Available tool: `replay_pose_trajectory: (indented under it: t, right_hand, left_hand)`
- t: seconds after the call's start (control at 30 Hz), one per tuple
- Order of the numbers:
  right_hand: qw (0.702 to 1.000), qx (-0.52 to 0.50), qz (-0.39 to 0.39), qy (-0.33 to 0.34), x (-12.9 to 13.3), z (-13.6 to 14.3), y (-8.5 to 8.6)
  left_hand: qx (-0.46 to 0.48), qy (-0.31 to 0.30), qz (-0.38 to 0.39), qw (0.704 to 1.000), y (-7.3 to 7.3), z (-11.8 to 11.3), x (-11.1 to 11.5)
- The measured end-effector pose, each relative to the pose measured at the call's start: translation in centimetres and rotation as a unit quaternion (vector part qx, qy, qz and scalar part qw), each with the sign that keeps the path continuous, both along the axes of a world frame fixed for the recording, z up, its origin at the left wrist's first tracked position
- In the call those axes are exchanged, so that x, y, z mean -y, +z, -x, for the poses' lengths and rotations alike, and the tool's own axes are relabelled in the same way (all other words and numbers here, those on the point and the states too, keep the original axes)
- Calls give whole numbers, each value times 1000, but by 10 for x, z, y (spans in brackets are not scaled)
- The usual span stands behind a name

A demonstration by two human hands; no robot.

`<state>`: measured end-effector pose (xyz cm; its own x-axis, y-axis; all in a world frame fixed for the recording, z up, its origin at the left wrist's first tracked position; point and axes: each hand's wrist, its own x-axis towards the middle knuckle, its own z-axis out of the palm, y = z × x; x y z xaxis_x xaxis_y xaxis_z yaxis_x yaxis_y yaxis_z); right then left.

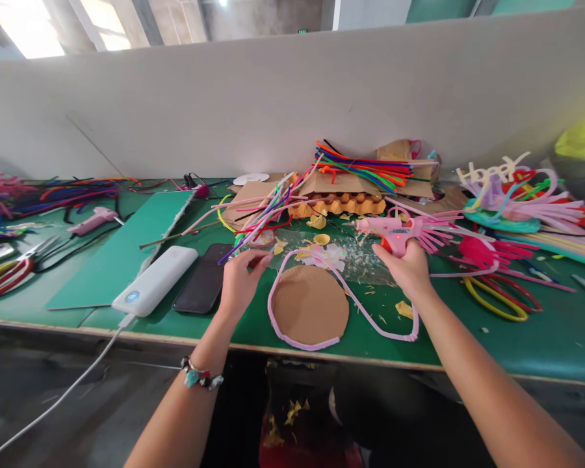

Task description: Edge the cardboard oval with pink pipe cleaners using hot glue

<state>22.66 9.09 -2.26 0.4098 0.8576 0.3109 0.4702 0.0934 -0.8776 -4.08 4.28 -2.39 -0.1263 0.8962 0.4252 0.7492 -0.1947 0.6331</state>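
Note:
My right hand (413,268) grips a pink hot glue gun (387,229), its nozzle pointing left above the littered tabletop. My left hand (241,279) hovers left of a round cardboard disc (309,305), fingers pinched together; what is in them, if anything, I cannot make out. A pale pink pipe cleaner (279,327) follows the disc's left and bottom edge. Its loose length loops over the top, runs right across the table and bends up near my right wrist.
A phone (202,279) and a white power bank (155,281) lie left, beside a green board (127,250). Behind are an egg carton (338,207) and bundled coloured pipe cleaners (365,168). Scissors (17,270) and another glue gun (93,221) lie far left.

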Motion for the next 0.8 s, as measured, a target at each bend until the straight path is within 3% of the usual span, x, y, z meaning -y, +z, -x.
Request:
replay_pose_trajectory:
  t: [0.17, 0.37, 0.53, 0.7, 0.8]
  right_hand:
    - [1000, 5, 2, -1, -1, 1, 0]
    - [1000, 18, 1, 4, -1, -1, -4]
    - [999, 35, -5, -2, 0, -2, -4]
    - [997, 67, -20, -10, 5, 1, 0]
    - [996, 83, -21, -7, 7, 5, 1]
  left_hand:
    - [-63, 85, 56, 993, 3, 8, 4]
    - [-161, 169, 153, 960, 9, 10, 10]
    - [-170, 106, 199, 959, 11, -2, 21]
    - [-180, -16, 199, 963, 1, -19, 31]
    - [-136, -40, 197, 970, -6, -21, 31]
